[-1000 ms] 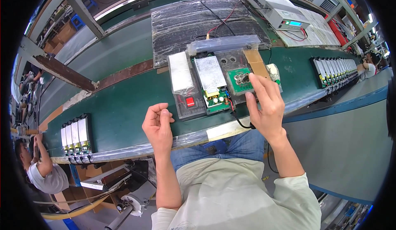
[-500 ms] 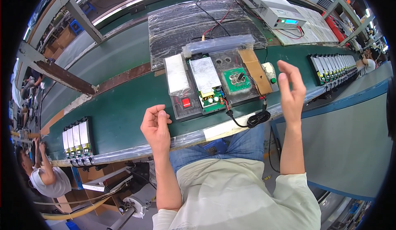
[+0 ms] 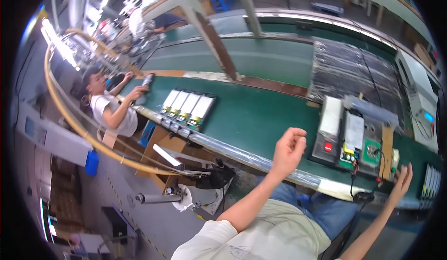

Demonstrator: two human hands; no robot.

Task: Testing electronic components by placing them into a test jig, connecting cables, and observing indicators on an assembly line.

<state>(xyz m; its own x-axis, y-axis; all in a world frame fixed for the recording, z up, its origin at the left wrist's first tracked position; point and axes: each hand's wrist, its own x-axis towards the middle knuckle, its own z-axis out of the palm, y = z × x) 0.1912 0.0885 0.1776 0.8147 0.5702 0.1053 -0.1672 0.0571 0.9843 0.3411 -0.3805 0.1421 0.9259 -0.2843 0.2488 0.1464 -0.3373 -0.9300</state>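
Head cam, looking down & off to my left. My left hand is up over the near edge of the green conveyor belt, fingers loosely curled in, gripping nothing. My right hand is low at the frame's right, fingers spread wide, empty, just beside the test fixture. That fixture sits on the belt between my hands: grey box w/ red button, circuit board, green round part, wooden strip on its right side. Black cable hangs off its front edge. Row of white-topped units lies further left on the belt, well apart from my hands. A co-worker sits beyond them, holding a dark tool.
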